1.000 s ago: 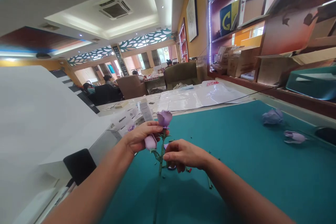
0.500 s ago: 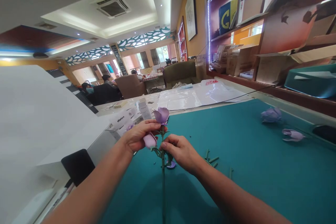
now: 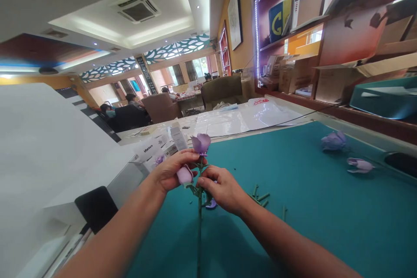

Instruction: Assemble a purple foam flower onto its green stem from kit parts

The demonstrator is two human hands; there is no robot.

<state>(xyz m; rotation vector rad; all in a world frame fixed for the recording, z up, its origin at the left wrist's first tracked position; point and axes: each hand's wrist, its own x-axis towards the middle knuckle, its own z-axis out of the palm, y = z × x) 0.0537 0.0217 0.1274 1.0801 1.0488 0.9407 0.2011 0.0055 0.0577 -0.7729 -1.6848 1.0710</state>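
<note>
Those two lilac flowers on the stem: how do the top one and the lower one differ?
The top bloom sits upright at the stem's tip, petals parting; the lower bud is closed and tilts off a side branch. The top bloom stands just above the left hand; the lower bud sits against its fingers. Both are lilac, on the same green stem.

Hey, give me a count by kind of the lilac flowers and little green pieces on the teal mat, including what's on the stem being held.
Lilac foam blooms on the long green stem: 2
Lilac foam piece, partly hidden under the right hand: 1
Loose lilac foam blooms on the teal mat: 2
Short green stem pieces: 5
Total: 10
</note>
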